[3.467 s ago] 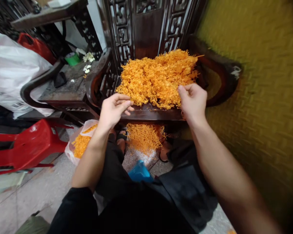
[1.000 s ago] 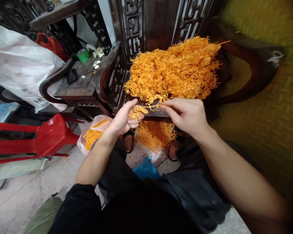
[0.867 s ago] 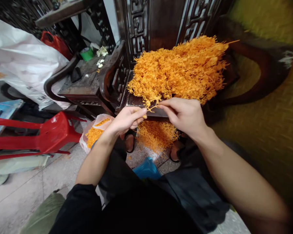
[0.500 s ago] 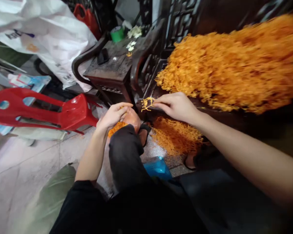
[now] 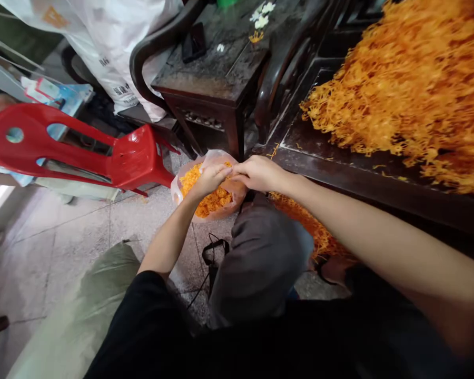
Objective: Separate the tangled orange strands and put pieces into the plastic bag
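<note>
Clock directions as seen in view, hub at the fingertips: left hand [image 5: 213, 177] and right hand [image 5: 258, 172] meet tip to tip over the rim of a translucent plastic bag [image 5: 221, 154], fingers curled in, barely any gap in either grip; whatever might be pinched between them is hidden, can't tell. Bag mouth gapes upward, its middle toward 8 o'clock from the fingertips, orange bits [image 5: 211, 202] inside. Left hand is the nearer one, reaching across the mouth; right hand comes in from the 3 o'clock side. Main orange pile [image 5: 414, 89], fine branching strands, is well apart at 2 o'clock, on the seat of a dark wooden armchair [image 5: 339, 176]; pile's long axis can't be judged, cut off by the frame. One thin orange sprig [image 5: 275, 151] sits just beside the right hand at about 1 o'clock, long axis tipped the same way, by the seat edge. More orange tangle [image 5: 314, 226] at 4 o'clock, low, partly behind right forearm and trouser leg [image 5: 256, 258]. Bag rests on a speckled tile floor [image 5: 79, 221], close by the armchair. Room: dark side table [image 5: 217, 73] at 12 with white scraps [image 5: 262, 21] and a black item, red plastic chair [image 5: 134, 152] at 9 to 10, white sacks [image 5: 114, 58] at 10 to 11, black strap [image 5: 215, 252] at 7.
</note>
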`<state>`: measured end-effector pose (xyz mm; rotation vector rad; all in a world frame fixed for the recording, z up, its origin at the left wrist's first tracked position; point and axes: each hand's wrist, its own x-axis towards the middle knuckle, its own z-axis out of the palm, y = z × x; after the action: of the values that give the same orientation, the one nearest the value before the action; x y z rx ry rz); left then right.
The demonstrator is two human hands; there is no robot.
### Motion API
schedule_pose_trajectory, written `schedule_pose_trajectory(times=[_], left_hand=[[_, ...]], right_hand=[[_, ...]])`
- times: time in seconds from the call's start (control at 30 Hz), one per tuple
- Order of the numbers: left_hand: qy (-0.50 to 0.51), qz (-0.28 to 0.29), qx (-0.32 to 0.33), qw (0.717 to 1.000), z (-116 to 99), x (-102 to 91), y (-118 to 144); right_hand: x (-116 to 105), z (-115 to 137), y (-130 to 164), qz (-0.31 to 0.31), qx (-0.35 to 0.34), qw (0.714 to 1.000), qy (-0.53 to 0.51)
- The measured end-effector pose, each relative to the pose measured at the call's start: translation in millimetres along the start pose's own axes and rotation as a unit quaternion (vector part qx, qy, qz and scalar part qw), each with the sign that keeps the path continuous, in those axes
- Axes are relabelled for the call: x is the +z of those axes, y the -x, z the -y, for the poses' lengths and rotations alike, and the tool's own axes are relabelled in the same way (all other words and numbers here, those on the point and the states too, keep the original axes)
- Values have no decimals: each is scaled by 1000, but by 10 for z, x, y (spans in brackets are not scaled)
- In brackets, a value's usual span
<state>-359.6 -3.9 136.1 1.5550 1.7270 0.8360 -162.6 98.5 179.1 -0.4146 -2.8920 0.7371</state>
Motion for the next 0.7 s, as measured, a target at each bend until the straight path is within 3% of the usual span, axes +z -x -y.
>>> schedule_pose_trajectory(times=[0.07, 0.13, 0.2, 0.27, 0.33, 0.43, 0.5, 0.6, 0.7], left_hand=[[-84, -83, -48, 992, 239, -89, 62], [-175, -167, -140, 960, 502, -234, 165], [-235, -205, -227, 923, 742, -378, 303], [-260, -193, -266, 908, 910, -445, 438], [-276, -174, -268, 906, 999, -392, 532], [-312, -157, -249, 903, 1051, -118, 588], [-352, -109, -236, 899, 1069, 94, 596], [-399, -17, -259, 880, 1031, 265, 582], [-394, 7, -281, 875, 800, 198, 535]], right_hand=[[73, 71, 30, -9, 16, 1000, 14], [69, 89, 139, -25, 21, 999, 5], [-29, 28, 306, -41, 45, 998, -23], [-191, -88, 497, -49, 96, 992, -58], [-372, -199, 690, -47, 155, 984, -78], [-612, -245, 1000, -38, 199, 978, -59], [-735, -187, 1241, -19, 190, 981, -28], [-836, -41, 1631, 53, 200, 977, 54], [-767, 111, 1939, 152, 239, 953, 107]])
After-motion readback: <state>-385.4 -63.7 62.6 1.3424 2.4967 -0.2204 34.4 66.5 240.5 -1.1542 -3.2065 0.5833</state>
